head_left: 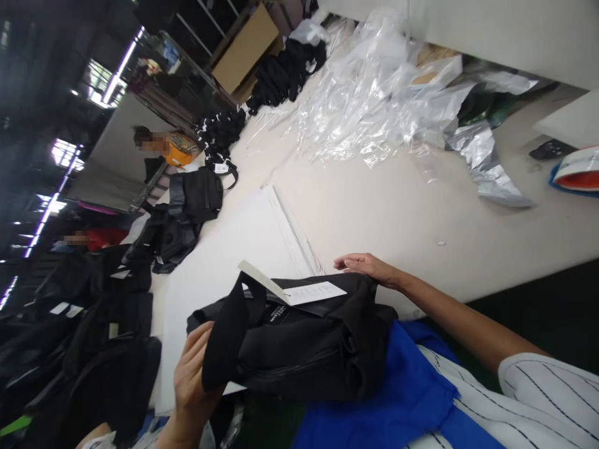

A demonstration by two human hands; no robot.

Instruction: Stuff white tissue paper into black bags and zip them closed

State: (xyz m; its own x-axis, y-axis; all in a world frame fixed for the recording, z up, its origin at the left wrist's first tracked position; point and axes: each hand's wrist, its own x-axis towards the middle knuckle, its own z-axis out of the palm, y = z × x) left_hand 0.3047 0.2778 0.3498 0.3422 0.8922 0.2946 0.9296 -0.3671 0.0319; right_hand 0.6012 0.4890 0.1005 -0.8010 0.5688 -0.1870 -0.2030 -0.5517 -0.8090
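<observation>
A black fabric bag (290, 349) with a zipper and a wide strap lies across the table's near edge, against a blue apron. My left hand (194, 374) grips the bag at its left end, by the wide strap, with fingers closed. White and cream hang tags (316, 293) lie loose on top of the bag, next to a small printed label. My right hand (367, 267) rests at the bag's far right edge, its fingers stretched out over the table and holding nothing. Part of its palm is hidden.
Flat white sheets (224, 249) are stacked left of the bag. Crumpled clear plastic bags (374, 93) heap at the back. A tape roll (580, 169) stands far right. More black bags (196, 193) pile at left; two other people are beyond, beside a cardboard box (246, 50).
</observation>
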